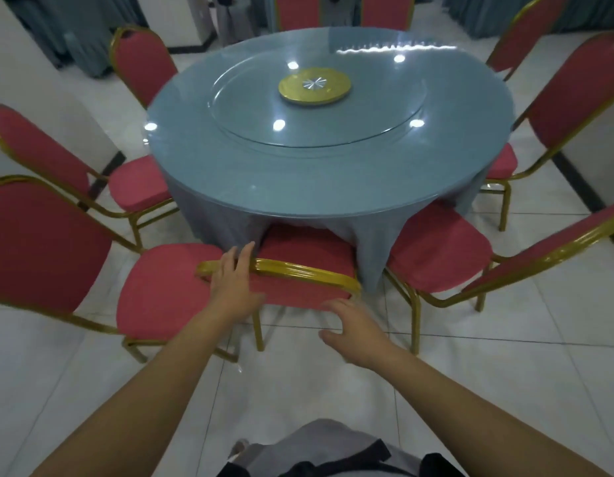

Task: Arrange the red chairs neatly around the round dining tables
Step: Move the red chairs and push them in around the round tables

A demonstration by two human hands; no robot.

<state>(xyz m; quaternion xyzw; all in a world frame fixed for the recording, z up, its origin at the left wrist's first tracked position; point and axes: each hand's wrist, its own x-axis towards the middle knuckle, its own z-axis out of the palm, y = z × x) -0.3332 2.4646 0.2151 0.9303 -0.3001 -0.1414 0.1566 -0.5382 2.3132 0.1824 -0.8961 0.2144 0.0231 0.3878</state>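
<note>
- Head view: left hand [235, 280] rests flat-fingered on the near red chair [305, 251], its seat tucked under the round table [298, 204].
- Right hand [350, 325] hovers spread, holding nothing.
- Near-right chair [436, 249] looks askew, probably still to straighten.

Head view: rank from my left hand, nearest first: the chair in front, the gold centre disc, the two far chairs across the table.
1. Chair in front: the left hand rests on its top rail.
2. Gold disc: at the centre of the table, straight ahead.
3. Far chairs: beyond the table, top of view.
</note>
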